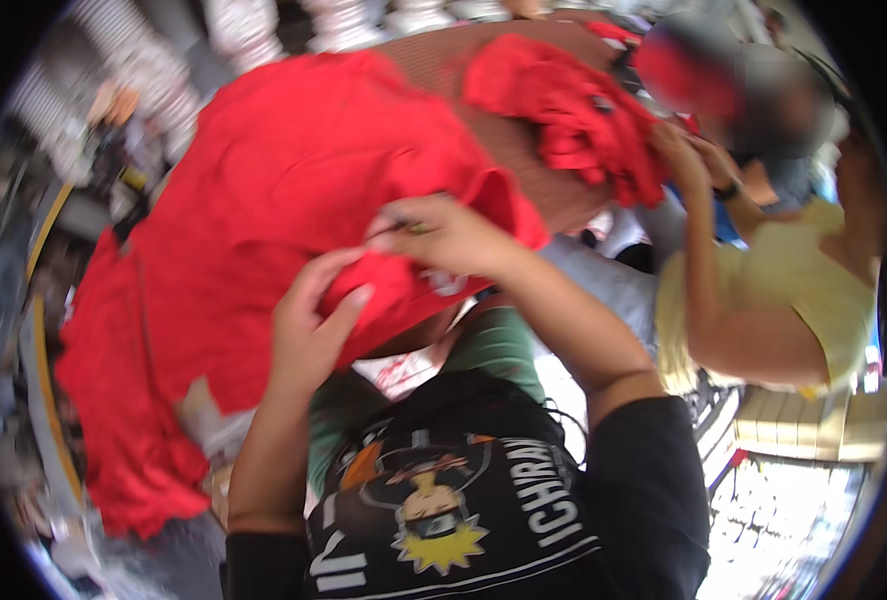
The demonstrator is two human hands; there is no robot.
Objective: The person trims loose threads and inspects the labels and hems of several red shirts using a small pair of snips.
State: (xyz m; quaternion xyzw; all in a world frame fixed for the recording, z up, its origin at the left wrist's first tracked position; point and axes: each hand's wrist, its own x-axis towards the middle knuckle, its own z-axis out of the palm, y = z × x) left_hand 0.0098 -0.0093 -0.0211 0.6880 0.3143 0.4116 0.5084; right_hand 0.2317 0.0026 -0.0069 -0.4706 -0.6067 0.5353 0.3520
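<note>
A large red garment (264,190), its kind hard to tell in the folds, spreads across the table and hangs over its left side. My left hand (309,315) pinches a bunched part of this cloth between thumb and fingers. Just to the right and a little farther off, my right hand (439,238) closes around a small dark tool (409,226), which blur keeps me from naming. Its tip end lies close to the cloth at my left fingers. A small white mark on the garment shows below my right hand.
Another red garment (574,110) lies crumpled on the brown table (494,135). At the right, a person in a yellow top (764,290) has hands at that pile. White balusters (244,30) line the far side. Mixed items crowd the left.
</note>
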